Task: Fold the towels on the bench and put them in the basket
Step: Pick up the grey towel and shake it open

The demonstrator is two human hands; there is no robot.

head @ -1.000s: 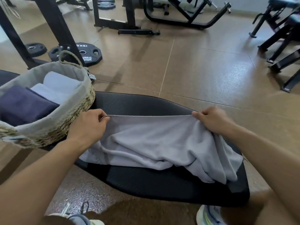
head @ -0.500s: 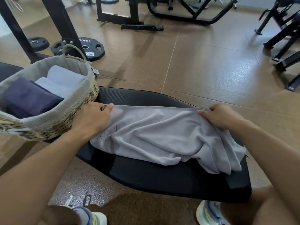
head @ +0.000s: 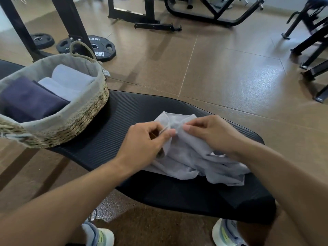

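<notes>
A light grey towel point(head: 193, 160) lies bunched on the black padded bench point(head: 124, 125). My left hand point(head: 147, 142) and my right hand point(head: 211, 134) meet over its far part, each pinching a towel corner between thumb and fingers, the two corners close together. A woven basket point(head: 74, 119) with a grey liner stands on the bench's left end. Inside it lie a folded dark navy towel point(head: 28, 98) and two folded light grey towels point(head: 69, 79).
Black weight plates point(head: 99, 47) lie on the brown floor behind the basket, beside a black rack post point(head: 71, 23). More black gym frames stand at the back point(head: 204, 16) and at the right point(head: 312, 50). My shoes point(head: 225, 233) are under the bench's near edge.
My hands, which held the towel's far edge stretched wide apart, have come together at the middle, bringing the two corners toward each other. The towel now lies bunched to the right.
</notes>
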